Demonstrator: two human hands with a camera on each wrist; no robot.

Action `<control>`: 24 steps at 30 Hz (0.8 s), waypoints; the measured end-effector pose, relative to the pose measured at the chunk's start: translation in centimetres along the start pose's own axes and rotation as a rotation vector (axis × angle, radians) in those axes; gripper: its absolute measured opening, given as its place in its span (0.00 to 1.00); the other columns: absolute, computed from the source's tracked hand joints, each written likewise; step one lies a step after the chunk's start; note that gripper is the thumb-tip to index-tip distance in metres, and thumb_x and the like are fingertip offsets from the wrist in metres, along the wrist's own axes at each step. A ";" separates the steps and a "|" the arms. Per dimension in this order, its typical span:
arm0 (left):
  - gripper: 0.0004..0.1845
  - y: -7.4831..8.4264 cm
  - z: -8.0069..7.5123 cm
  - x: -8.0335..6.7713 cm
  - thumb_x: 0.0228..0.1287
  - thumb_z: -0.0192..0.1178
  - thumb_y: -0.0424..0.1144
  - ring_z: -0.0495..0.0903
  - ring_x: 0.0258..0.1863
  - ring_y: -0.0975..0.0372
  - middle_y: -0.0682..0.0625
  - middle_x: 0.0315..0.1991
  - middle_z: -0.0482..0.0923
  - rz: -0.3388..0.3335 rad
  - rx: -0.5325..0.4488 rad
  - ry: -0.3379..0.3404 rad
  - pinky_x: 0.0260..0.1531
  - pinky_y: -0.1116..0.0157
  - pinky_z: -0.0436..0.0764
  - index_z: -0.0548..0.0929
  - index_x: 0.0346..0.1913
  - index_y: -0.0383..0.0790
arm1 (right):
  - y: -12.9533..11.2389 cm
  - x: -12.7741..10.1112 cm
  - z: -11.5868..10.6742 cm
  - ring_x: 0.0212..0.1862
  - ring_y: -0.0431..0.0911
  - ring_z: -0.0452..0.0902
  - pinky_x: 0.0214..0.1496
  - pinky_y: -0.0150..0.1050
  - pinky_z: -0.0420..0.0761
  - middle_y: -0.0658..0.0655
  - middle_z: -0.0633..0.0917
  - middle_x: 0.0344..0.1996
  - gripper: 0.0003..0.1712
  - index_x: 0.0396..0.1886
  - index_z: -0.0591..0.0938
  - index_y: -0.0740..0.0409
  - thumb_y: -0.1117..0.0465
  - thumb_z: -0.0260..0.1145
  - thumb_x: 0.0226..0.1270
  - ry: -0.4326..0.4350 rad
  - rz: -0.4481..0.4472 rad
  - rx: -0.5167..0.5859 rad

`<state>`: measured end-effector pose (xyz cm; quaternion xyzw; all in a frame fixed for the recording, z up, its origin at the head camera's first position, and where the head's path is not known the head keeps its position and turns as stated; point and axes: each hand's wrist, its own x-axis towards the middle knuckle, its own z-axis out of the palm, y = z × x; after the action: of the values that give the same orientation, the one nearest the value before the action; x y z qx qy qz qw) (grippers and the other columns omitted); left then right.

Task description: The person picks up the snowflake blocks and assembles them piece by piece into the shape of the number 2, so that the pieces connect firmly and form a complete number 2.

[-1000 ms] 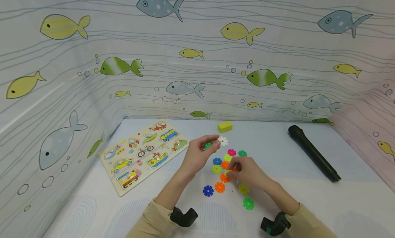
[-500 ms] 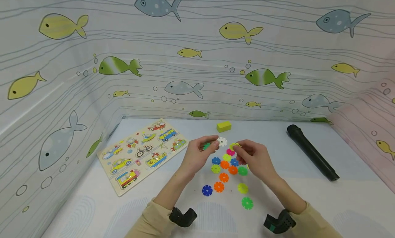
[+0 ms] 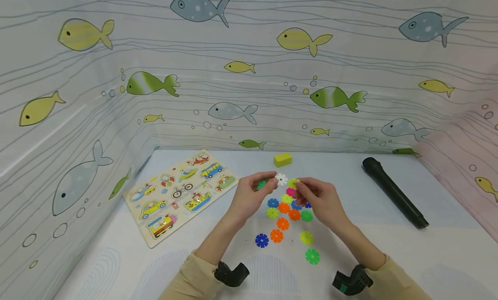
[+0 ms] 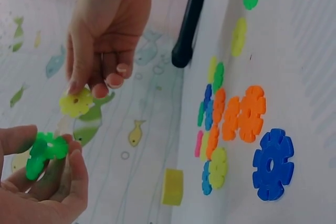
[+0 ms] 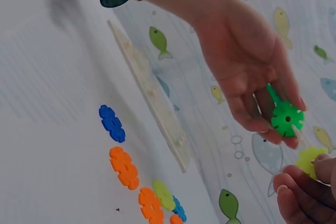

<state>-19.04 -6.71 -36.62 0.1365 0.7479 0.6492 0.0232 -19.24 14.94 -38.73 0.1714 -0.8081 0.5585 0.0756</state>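
My left hand (image 3: 268,184) pinches a green snowflake disc (image 3: 261,184), held above the table; a white disc (image 3: 281,179) shows right at its fingertips. In the left wrist view the green disc (image 4: 46,151) sits between thumb and fingers. My right hand (image 3: 299,188) pinches a yellow-green disc (image 3: 293,183) and holds it close to the left hand, the two discs a small gap apart (image 5: 310,160). Below the hands, several loose discs lie on the table: blue (image 3: 262,240), orange (image 3: 276,235), green (image 3: 312,256).
A wooden vehicle puzzle board (image 3: 180,196) lies to the left. A yellow block (image 3: 282,159) sits behind the hands. A black microphone (image 3: 394,192) lies at the right. Fish-patterned walls (image 3: 233,75) enclose the table on three sides.
My right hand lifted a yellow-green disc from the pile and brought it up and left, close to the left hand. The left hand has stayed in place with its green disc.
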 end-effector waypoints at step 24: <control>0.21 0.1 0.1 -0.2 0.72 0.60 0.42 0.83 0.52 0.55 0.45 0.53 0.84 0.025 0.056 -0.035 0.57 0.59 0.79 0.79 0.64 0.39 | 0.0 0.3 -0.3 0.34 0.48 0.85 0.43 0.37 0.86 0.60 0.88 0.38 0.24 0.53 0.83 0.64 0.47 0.58 0.76 -0.051 0.225 0.173</control>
<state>-18.81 -6.70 -36.60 0.1579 0.7636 0.6256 0.0243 -19.55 15.13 -38.58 0.0999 -0.7726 0.6265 -0.0232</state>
